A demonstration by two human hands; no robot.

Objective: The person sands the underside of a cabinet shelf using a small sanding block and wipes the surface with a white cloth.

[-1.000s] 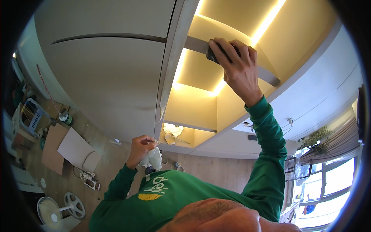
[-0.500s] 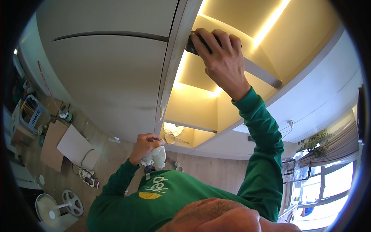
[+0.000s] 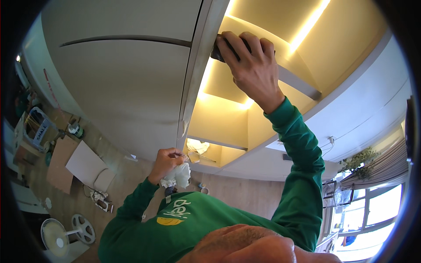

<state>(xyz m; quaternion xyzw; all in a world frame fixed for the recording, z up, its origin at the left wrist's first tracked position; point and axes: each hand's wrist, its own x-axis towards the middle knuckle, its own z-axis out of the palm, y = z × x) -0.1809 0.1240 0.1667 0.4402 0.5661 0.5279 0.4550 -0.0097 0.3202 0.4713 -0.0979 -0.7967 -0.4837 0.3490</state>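
My right hand (image 3: 255, 65), raised at the end of a green sleeve, is wrapped over a dark, flat object (image 3: 216, 53) at the side edge of a lit shelf unit (image 3: 221, 115). The palm covers most of that object, so its kind cannot be made out. Lower down, my left hand (image 3: 166, 165) pinches a crumpled white cloth or tissue (image 3: 177, 175), which hangs from its fingers. In the lowest shelf compartment lie a crumpled white piece (image 3: 197, 146) and a thin stick-like thing (image 3: 206, 158).
A large pale cabinet door (image 3: 127, 83) fills the upper left. On the wooden floor stand a white fan (image 3: 56, 240), a white board (image 3: 89, 164), a brown board (image 3: 61, 163), a plastic box (image 3: 38, 127) and a tub (image 3: 75, 130). A window (image 3: 372, 210) and a curtain (image 3: 381, 164) are at right.
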